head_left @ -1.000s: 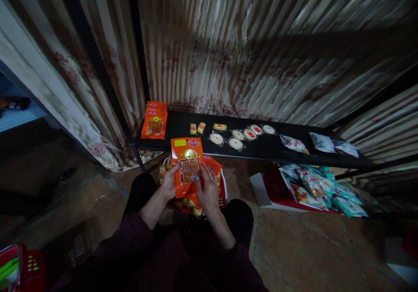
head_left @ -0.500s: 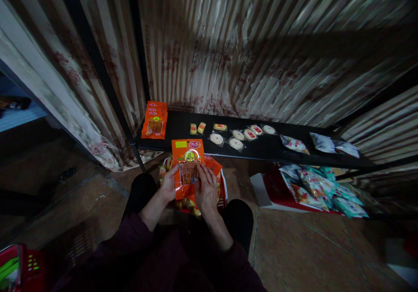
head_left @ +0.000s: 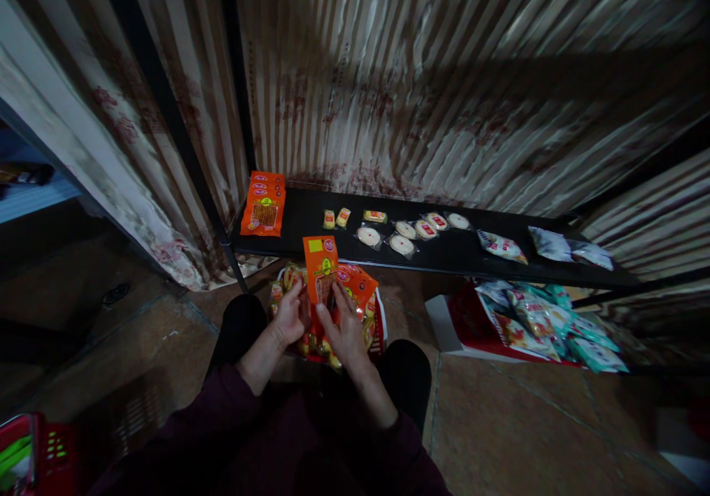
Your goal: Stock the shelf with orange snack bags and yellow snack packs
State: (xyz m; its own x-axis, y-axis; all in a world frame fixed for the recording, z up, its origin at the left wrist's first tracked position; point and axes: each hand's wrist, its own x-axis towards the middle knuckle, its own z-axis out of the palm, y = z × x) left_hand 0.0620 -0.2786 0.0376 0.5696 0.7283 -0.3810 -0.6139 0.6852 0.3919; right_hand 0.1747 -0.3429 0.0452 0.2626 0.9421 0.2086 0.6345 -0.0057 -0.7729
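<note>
An orange snack packet (head_left: 320, 256) with a clear window stands upright between my two hands, turned so that its front looks narrow. My left hand (head_left: 289, 317) is closed around its left side, the fingertips hidden behind it. On the lower right part of the packet lies my right hand (head_left: 348, 333), thumb and fingers pressed to it. Below both hands a red and white basket (head_left: 381, 322) holds many small yellow wrapped snacks (head_left: 319, 347) and another orange packet (head_left: 359, 282).
A black shelf (head_left: 310, 248) carries overlapping orange packets (head_left: 263, 211), small yellow packs (head_left: 342, 217), round wrapped cakes (head_left: 402, 245) and white bags (head_left: 502, 246). Beneath its right end sits a red and white box (head_left: 471, 318) of green and white bags. Another red basket (head_left: 55, 452) stands lower left.
The packet in my hands has turned from facing me flat to an angled, narrower view. My right hand's thumb now shows on it, and more of the basket's orange packet is visible.
</note>
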